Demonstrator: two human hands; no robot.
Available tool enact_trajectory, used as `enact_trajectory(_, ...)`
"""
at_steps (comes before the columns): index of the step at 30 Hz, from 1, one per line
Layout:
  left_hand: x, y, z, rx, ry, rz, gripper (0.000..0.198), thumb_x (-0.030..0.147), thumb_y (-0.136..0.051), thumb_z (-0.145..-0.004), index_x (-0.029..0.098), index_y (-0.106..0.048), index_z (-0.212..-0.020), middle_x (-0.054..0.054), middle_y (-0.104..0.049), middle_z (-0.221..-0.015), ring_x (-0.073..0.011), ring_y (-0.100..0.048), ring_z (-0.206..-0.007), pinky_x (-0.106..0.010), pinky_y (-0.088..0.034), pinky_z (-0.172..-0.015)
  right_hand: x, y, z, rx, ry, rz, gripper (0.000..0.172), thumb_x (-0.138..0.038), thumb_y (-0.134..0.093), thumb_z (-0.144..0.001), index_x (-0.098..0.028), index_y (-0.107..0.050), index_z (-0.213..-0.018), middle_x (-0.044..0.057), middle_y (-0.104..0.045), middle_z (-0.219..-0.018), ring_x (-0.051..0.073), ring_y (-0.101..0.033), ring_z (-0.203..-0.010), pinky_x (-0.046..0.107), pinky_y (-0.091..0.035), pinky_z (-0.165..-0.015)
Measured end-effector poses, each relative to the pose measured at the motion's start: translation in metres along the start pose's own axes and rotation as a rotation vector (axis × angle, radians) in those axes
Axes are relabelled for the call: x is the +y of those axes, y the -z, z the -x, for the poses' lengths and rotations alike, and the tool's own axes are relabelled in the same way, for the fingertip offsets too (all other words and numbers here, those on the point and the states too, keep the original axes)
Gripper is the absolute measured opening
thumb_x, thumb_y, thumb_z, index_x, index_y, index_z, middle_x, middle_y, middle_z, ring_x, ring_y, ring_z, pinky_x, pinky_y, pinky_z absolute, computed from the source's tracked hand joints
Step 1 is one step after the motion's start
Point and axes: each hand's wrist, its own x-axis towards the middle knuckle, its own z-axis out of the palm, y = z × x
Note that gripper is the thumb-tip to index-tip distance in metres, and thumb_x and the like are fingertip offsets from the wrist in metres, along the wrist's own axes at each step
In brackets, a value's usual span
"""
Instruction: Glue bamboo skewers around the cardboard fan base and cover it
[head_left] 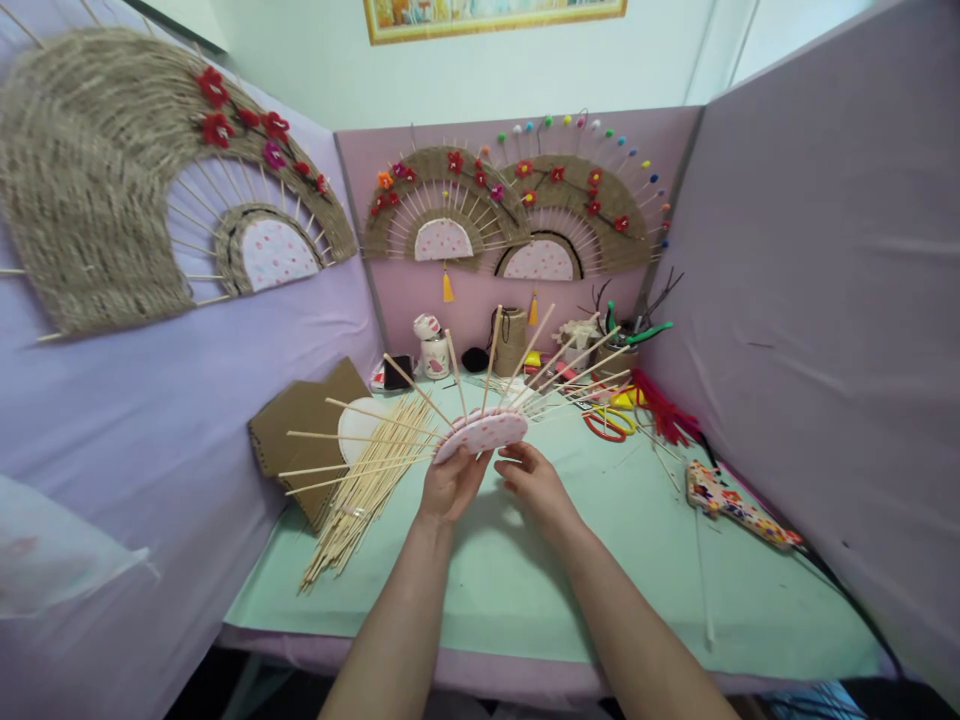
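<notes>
Above the table, my left hand (pixel 452 487) grips the lower edge of a fan frame (pixel 486 432). Its base is a half-round piece covered in white cloth with pink dots, and thin wooden sticks (pixel 409 380) radiate from it to the left, top and right. My right hand (pixel 538 487) is just below the right part of the base, fingers bent and apart, with nothing visible in them. Whether its fingertips touch the base, I cannot tell. Behind the frame's left side lies a pile of loose wooden sticks (pixel 360 510).
Brown cardboard (pixel 289 425) lies at the left. On the right are orange-and-yellow-handled scissors (pixel 611 425), red fuzzy stems (pixel 664 405) and a patterned glue gun (pixel 739 510) with its cable. Twine (pixel 510 345) and jars stand at the back. Finished fans (pixel 450 165) hang on the partitions.
</notes>
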Motion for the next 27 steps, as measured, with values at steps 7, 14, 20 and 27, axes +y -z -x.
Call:
enact_trajectory(7, 0.001, 0.001, 0.002, -0.076, 0.048, -0.015, 0.043, 0.025, -0.089, -0.064, 0.017, -0.071, -0.101, -0.01, -0.069, -0.121, -0.0272, -0.059, -0.122, -0.045, -0.038, -0.114, -0.009, -0.001, 0.001, -0.06, -0.018, -0.319, 0.039, -0.03, -0.083, -0.064, -0.025, -0.067, -0.099, 0.0, -0.068, -0.104, 0.016, -0.063, -0.091, 0.025, -0.049, -0.071)
enact_trajectory(14, -0.009, -0.003, -0.009, 0.322, 0.209, 0.038, 0.018, 0.01, -0.06, -0.09, 0.012, -0.064, -0.107, -0.013, -0.074, -0.106, -0.0208, -0.069, -0.106, -0.04, -0.049, -0.106, -0.007, 0.003, -0.009, 0.065, 0.052, -0.464, 0.02, -0.027, -0.065, -0.091, -0.015, -0.063, -0.107, 0.005, -0.066, -0.108, 0.017, -0.064, -0.091, 0.036, -0.055, -0.079)
enact_trajectory(20, -0.012, -0.006, -0.014, 0.4, 0.383, 0.134, 0.034, 0.02, -0.039, -0.101, 0.012, -0.054, -0.131, -0.019, -0.068, -0.121, -0.0234, -0.063, -0.121, -0.041, -0.048, -0.108, 0.0, 0.001, -0.012, 0.135, 0.075, -0.426, 0.022, -0.03, -0.063, -0.093, -0.015, -0.063, -0.109, 0.005, -0.066, -0.108, 0.018, -0.065, -0.092, 0.037, -0.056, -0.08)
enact_trajectory(27, -0.006, -0.012, -0.008, 0.269, 0.324, 0.24, 0.047, 0.037, -0.036, -0.102, 0.016, -0.044, -0.143, -0.021, -0.052, -0.144, -0.027, -0.046, -0.137, -0.05, -0.039, -0.114, -0.002, -0.003, -0.008, 0.137, 0.035, -0.348, 0.022, -0.03, -0.064, -0.093, -0.015, -0.064, -0.107, 0.005, -0.066, -0.108, 0.018, -0.065, -0.093, 0.038, -0.056, -0.081)
